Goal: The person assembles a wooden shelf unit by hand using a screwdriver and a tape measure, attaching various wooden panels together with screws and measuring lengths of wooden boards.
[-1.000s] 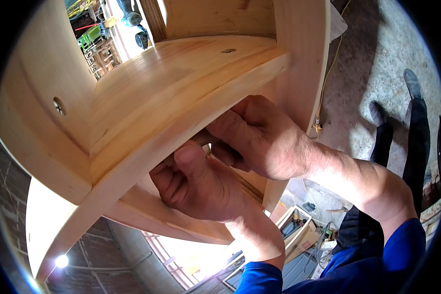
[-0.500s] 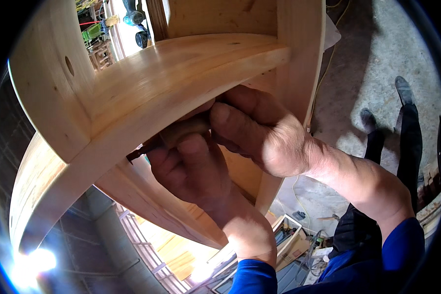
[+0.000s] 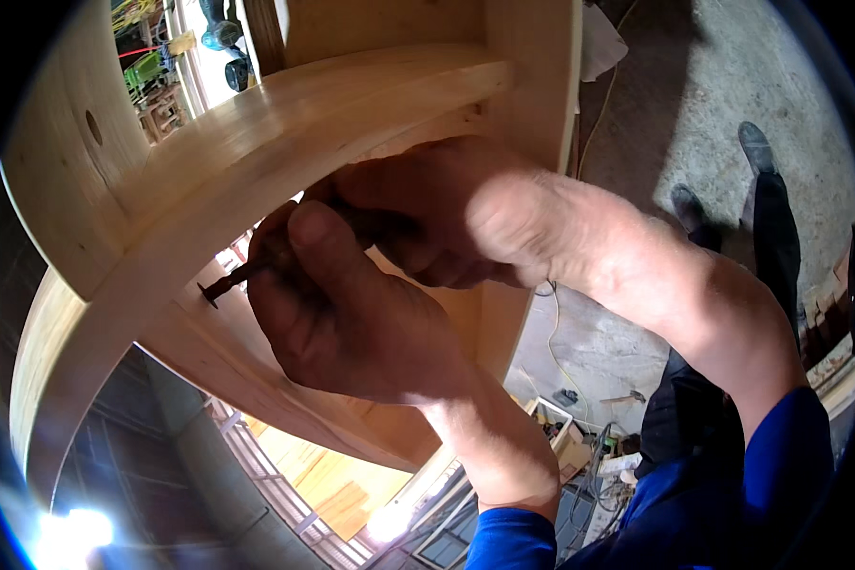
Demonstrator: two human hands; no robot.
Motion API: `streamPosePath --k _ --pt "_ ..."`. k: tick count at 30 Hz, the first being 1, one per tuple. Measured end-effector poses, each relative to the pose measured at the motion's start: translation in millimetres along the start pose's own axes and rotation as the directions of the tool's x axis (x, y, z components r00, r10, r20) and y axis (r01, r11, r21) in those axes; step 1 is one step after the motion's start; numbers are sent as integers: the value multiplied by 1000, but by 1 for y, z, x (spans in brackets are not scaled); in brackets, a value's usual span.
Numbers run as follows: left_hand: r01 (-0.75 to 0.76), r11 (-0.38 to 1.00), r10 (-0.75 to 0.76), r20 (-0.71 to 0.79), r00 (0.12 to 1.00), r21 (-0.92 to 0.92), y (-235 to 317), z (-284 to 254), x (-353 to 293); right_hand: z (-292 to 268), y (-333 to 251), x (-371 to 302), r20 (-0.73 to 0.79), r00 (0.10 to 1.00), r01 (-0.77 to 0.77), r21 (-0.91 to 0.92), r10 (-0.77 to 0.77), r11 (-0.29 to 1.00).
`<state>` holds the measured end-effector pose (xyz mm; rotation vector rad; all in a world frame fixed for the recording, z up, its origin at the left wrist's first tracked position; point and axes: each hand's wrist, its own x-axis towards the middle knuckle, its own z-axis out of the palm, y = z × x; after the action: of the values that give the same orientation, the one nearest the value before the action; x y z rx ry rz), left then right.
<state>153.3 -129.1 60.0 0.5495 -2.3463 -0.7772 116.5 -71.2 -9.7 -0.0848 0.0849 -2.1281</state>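
Observation:
Under a curved pale wooden rail (image 3: 256, 142) both my hands work close together, partly in shadow. My left hand (image 3: 351, 323) is closed, thumb on top, around a slim dark rod (image 3: 239, 275). A flat, disc-like end of the rod sticks out to the left, past the fingers. My right hand (image 3: 446, 209) is just beyond and to the right, its fingers curled toward the left thumb. Something dark lies between the two hands; the shadow hides what the right fingers hold. A thick wooden post (image 3: 76, 171) with an oval hole meets the rail at left.
A lower curved wooden piece (image 3: 285, 389) runs beneath my hands. A wooden upright (image 3: 532, 85) stands at right. Beyond are concrete floor (image 3: 655, 123), a thin cord and another person's dark-trousered legs (image 3: 774, 228). Tools and boxes lie at the bottom; a bright lamp (image 3: 76, 537) glares lower left.
The wooden frame has shifted left in view. Both hands have moved left, and my left hand has turned, its thumb now up. More of the rod's disc-like end shows.

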Motion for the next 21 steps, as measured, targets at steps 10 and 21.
streamPosePath --k 10,21 --pt "-69 996 85 319 944 -62 -13 -13 11 -11 30 13 43 716 527 -688 -696 499" --pt "-99 846 -115 361 926 524 -13 -41 3 14 2 2 -194 979 -98 -216 56 972"
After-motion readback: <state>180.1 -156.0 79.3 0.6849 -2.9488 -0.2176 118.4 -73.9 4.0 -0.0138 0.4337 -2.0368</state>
